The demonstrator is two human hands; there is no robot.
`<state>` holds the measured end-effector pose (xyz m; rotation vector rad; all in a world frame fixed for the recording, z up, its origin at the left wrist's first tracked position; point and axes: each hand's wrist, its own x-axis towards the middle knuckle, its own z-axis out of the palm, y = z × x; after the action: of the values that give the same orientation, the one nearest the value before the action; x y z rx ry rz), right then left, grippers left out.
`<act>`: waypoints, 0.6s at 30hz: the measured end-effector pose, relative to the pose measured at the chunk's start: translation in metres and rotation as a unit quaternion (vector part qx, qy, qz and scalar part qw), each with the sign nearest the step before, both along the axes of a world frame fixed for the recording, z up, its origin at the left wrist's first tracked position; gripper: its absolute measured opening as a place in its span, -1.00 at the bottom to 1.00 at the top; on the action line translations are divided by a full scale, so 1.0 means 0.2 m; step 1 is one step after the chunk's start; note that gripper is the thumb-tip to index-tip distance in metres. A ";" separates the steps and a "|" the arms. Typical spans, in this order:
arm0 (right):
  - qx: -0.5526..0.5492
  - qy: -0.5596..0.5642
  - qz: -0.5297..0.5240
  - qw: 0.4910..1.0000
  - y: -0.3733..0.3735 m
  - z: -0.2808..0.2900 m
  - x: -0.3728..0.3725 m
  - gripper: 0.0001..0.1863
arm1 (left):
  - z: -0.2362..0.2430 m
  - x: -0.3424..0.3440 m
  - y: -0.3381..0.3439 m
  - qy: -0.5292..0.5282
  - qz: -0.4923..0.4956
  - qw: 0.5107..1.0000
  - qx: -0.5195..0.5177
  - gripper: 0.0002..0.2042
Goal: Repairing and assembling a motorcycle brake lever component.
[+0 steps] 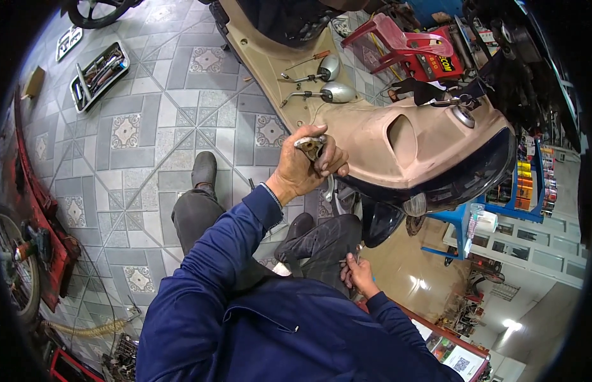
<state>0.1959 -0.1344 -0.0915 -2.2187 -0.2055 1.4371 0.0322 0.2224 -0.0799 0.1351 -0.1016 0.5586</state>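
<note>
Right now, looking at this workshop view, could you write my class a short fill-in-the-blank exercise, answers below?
1. The left hand, gripping a metal part, comes out of a ____ sleeve.
2. The number of silver mirrors lying on the beige scooter body is ____.
3. The screwdriver beside the mirrors has a handle coloured ____.
4. The tray of tools rests on a floor covered with ____.

Missing words: blue; two; orange; tiles.

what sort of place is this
Probably a motorbike repair shop: a scooter stands close by, two detached mirrors lie on its footboard, and a pile of tools sits in a tray on the floor.
</note>
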 end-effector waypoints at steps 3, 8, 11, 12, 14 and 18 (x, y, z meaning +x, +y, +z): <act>0.008 0.003 0.004 1.000 0.01 0.00 -0.01 -0.48 | -0.01 0.00 0.00 0.006 0.016 0.999 0.034 -0.43; 0.004 0.000 0.018 1.000 0.02 0.01 -0.01 -0.52 | -0.01 0.00 -0.02 0.032 0.035 0.997 0.065 -0.47; 0.019 0.008 0.022 1.000 0.00 0.01 -0.01 -0.51 | -0.02 0.00 -0.03 0.016 0.037 0.995 0.089 -0.51; 0.019 0.008 0.021 1.000 0.00 0.01 -0.01 -0.51 | -0.02 0.00 -0.03 0.008 0.038 0.994 0.102 -0.53; 0.016 0.007 0.021 1.000 0.00 0.00 -0.01 -0.52 | -0.02 -0.01 -0.04 0.019 0.044 0.992 0.120 -0.53; 0.013 0.000 0.023 1.000 0.00 0.00 -0.01 -0.52 | -0.03 0.00 -0.04 0.049 0.054 0.983 0.169 -0.55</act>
<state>0.1944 -0.1339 -0.0917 -2.2073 -0.2755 1.4499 0.0313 0.2152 -0.0853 0.5009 -0.0924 0.6390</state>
